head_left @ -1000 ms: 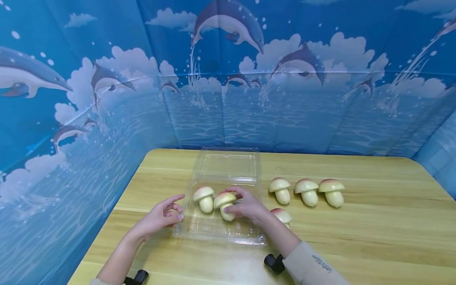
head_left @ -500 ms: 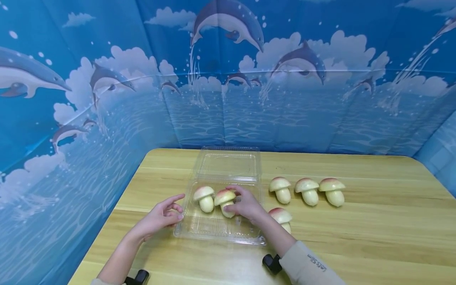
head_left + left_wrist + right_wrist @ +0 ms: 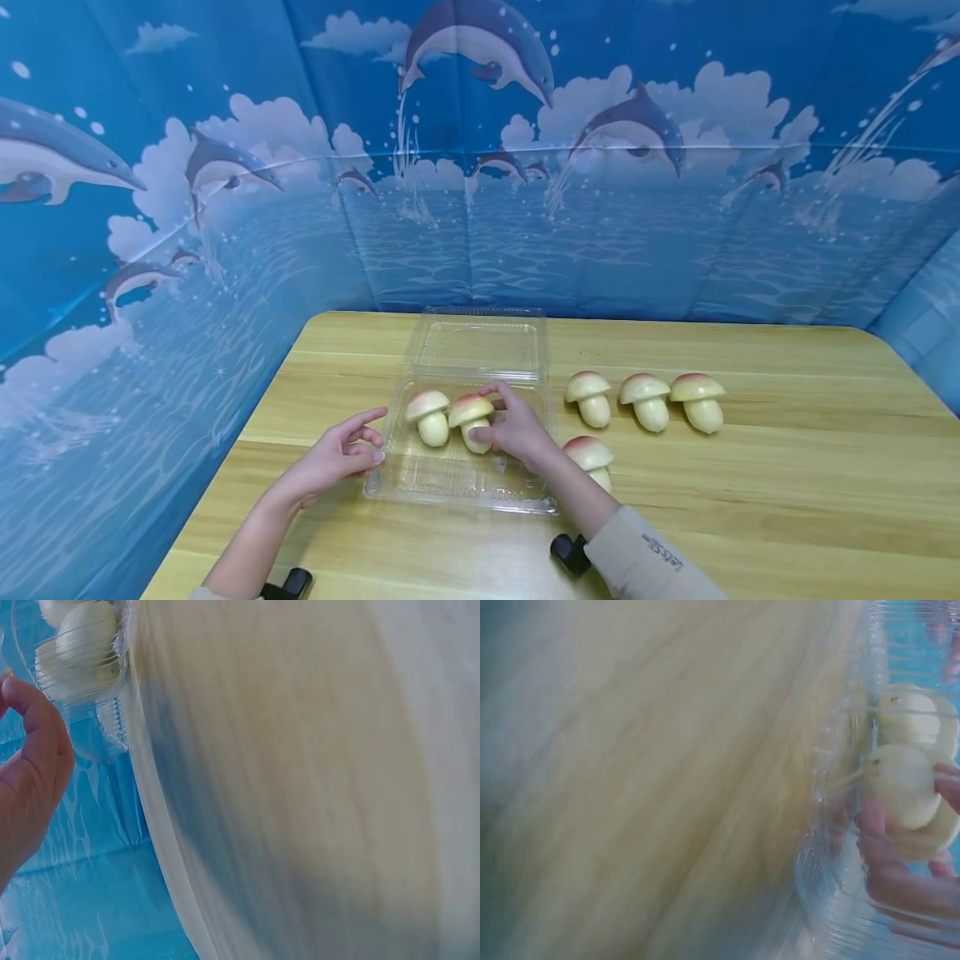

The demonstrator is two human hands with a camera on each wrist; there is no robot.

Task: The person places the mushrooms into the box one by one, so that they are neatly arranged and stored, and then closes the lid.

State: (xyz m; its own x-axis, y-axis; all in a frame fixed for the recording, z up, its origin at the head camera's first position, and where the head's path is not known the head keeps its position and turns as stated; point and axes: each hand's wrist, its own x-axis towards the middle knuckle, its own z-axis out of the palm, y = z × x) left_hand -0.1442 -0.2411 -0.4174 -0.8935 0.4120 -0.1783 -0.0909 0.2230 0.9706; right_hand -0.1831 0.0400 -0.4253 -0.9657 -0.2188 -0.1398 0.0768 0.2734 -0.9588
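A clear plastic clamshell box (image 3: pixel 461 492) lies with its lid folded back on the table. Inside its base, two toy mushrooms with reddish caps lie side by side: the left mushroom (image 3: pixel 432 427) and the right mushroom (image 3: pixel 470 410). My right hand (image 3: pixel 519 429) holds the right mushroom, thumb on its stem and fingers by its cap. The right wrist view shows that mushroom (image 3: pixel 901 787) between the fingers, seen through the box wall. My left hand (image 3: pixel 333 462) is at the box's left edge, index finger extended and thumb close to the rim, holding nothing.
Right of the box, several more toy mushrooms lie on the wooden table (image 3: pixel 787 483): a row including a mushroom (image 3: pixel 650 402), and a nearer mushroom (image 3: pixel 588 454) by my right forearm. A blue dolphin-print curtain (image 3: pixel 600 233) hangs behind and left of the table.
My right hand and the mushroom it holds have shifted slightly away from me, level with the left mushroom. My left hand has stayed in place.
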